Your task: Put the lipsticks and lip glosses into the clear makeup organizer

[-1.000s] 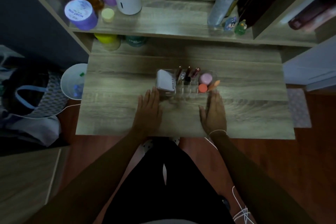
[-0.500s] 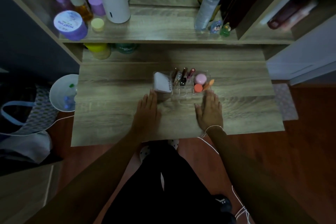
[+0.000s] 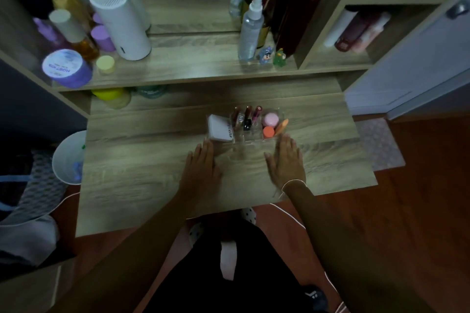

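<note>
The clear makeup organizer (image 3: 243,138) stands in the middle of the wooden vanity table (image 3: 142,175). Several lipsticks and lip glosses (image 3: 248,115) stand upright in its middle slots. A white compact (image 3: 219,128) fills its left part, and pink and orange round items (image 3: 270,119) sit in its right part. My left hand (image 3: 202,166) lies flat on the table just in front of the organizer's left corner. My right hand (image 3: 286,160) lies flat by the right corner, fingertips close to the orange items. Neither hand holds anything.
A shelf behind holds a white cylinder (image 3: 119,23), a purple jar (image 3: 66,67), a spray bottle (image 3: 250,29) and small figurines (image 3: 273,54). A white bin (image 3: 68,157) stands left of the table. A white cord (image 3: 290,213) hangs from my right wrist.
Both hands stay flat in front of the organizer. The view has tilted up, so more of the shelf and mirror shows.
</note>
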{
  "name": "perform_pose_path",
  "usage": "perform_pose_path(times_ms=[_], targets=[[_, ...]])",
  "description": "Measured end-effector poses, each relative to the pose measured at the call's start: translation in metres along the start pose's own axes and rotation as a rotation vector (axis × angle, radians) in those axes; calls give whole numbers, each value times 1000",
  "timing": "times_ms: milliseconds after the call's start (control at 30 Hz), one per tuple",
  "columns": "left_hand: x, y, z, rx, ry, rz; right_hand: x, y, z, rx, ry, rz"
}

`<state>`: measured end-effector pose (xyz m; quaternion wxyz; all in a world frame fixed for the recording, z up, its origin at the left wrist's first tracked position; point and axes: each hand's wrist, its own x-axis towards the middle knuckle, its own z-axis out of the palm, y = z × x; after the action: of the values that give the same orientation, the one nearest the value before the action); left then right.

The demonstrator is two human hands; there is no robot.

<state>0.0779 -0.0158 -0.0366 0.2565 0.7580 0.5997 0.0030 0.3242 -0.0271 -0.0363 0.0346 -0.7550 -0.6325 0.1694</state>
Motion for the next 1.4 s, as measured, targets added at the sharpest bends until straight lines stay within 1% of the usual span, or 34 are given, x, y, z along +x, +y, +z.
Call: perform_pose_path(times_ms=[367, 567, 667, 800, 967, 1233, 1367, 1400], targets=[[34, 57, 6, 4, -6, 29, 29, 59, -23, -20, -10, 7], [53, 86, 10, -17, -10, 25, 48, 88, -35, 15, -2, -1], [61, 97, 13, -49, 2, 5, 57, 99, -38, 16, -5, -9], [72, 111, 15, -35, 25, 15, 66, 111, -43, 32, 1, -9], [82, 120, 15, 7, 40, 6, 75, 121, -47, 27, 4, -19], [85, 122, 14, -4, 65, 26, 75, 123, -45, 47, 10, -45], [83, 122, 14, -43, 127, -18, 77, 123, -45, 87, 26, -41], [80, 122, 21, -77, 153, -38, 74, 126, -39, 105, 62, -51]])
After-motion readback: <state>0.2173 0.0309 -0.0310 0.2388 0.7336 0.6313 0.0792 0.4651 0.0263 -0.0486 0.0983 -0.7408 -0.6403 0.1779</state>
